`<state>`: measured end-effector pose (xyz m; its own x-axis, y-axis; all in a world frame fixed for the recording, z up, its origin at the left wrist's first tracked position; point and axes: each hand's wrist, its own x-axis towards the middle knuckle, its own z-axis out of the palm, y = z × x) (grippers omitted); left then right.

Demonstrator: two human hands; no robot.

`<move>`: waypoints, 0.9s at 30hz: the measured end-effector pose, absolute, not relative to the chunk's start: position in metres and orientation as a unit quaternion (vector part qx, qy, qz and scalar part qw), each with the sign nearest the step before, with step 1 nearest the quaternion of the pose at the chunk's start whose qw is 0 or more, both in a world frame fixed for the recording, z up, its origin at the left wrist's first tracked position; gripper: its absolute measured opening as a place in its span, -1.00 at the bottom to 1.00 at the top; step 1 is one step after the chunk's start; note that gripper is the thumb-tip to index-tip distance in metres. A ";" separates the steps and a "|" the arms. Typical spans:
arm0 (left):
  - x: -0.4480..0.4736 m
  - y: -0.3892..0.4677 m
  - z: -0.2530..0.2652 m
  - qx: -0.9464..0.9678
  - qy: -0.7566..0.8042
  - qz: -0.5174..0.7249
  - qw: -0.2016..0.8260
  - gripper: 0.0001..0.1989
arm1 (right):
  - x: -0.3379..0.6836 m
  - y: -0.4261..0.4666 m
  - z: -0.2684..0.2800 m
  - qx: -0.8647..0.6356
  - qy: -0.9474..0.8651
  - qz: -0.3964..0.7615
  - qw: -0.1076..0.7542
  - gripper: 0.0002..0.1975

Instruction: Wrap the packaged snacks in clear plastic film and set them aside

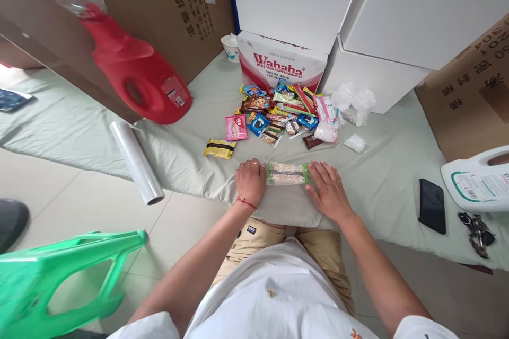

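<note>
Two hands at a wrapped snack bar on a grey-green sheet

One sheet covers the surface, with one Wahaha box at its back edge; left of that box lies one red jug, right of it one white jug, cut off by the frame. In front of the box sits one heap of snack packets, too jumbled to count. Nearer than the heap lies one green-ended snack bar. The left hand, loosely curled, touches its left end; the right hand, flat with fingers spread, touches its right end.
</note>
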<state>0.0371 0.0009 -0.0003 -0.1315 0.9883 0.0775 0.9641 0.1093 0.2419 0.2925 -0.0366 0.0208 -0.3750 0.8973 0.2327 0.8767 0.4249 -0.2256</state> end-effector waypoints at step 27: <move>0.053 -0.003 0.032 0.595 0.688 0.275 0.311 -0.85 | 0.230 -0.028 0.004 -0.437 -0.873 0.132 0.171 -0.50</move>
